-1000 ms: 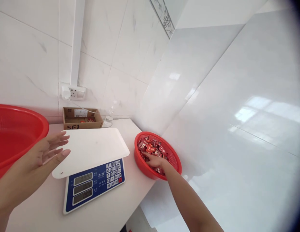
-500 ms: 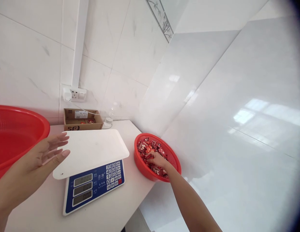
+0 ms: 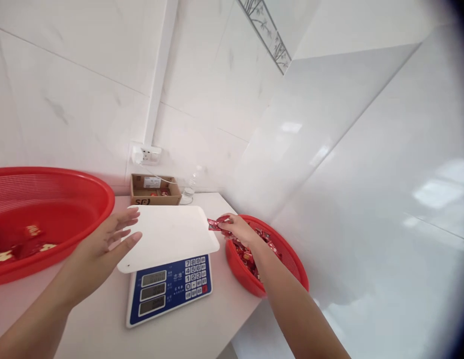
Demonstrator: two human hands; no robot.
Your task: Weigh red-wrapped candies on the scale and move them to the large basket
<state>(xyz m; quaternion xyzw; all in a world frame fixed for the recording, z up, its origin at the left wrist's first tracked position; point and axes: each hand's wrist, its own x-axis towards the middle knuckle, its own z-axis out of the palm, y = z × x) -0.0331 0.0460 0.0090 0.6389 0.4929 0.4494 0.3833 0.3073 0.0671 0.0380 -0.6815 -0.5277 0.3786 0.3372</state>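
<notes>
White tabletop point(image 3: 187, 324) separates scale point(image 3: 172, 284) from basket point(image 3: 242, 272) edge (right fingers point(image 3: 230, 227) hold packets point(image 3: 213, 225))

Open air above scale pan point(image 3: 168, 232); middle bare. Right hand point(image 3: 237, 227) with red packets point(image 3: 213, 225) takes up pan's right edge. Left hand point(image 3: 108, 237), fingers spread, blocks path between pan and left red basket point(image 3: 107, 202). Behind pan: cardboard box point(image 3: 155, 200), clear bottle point(image 3: 192, 182), white cable across box; tight there. Right red basket point(image 3: 295, 259) hemmed by glossy wall point(image 3: 348, 224). Free tabletop point(image 3: 202, 324) in front of scale point(image 3: 172, 289).
</notes>
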